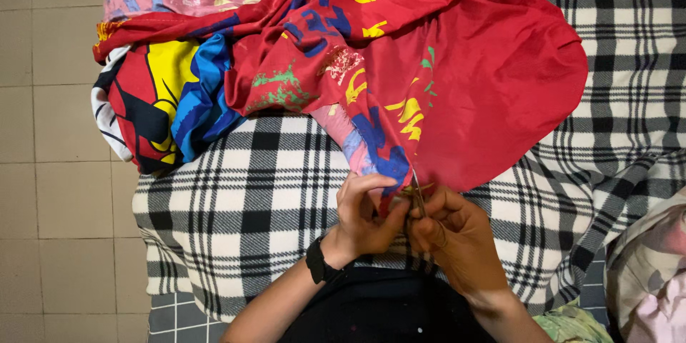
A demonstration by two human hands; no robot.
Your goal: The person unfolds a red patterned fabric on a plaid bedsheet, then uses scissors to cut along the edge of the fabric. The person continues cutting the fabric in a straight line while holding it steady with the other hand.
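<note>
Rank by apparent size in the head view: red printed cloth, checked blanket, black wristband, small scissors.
1. Checked blanket, though partly covered.
2. Red printed cloth.
3. Black wristband.
4. Small scissors, mostly hidden between the hands, so unsure.

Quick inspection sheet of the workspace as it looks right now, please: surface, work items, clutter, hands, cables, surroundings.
Surface: black-and-white checked blanket, spread flat.
Work items: red printed cloth bunched on the blanket; its lower edge is pinched at the hands; small scissors at that edge.
Clutter: pale patterned fabric at the lower right edge.
Hands: left hand grips the cloth edge and wears a black wristband; right hand holds the scissors.
Cables: nothing seen.
Surroundings: beige tiled floor to the left.
</note>
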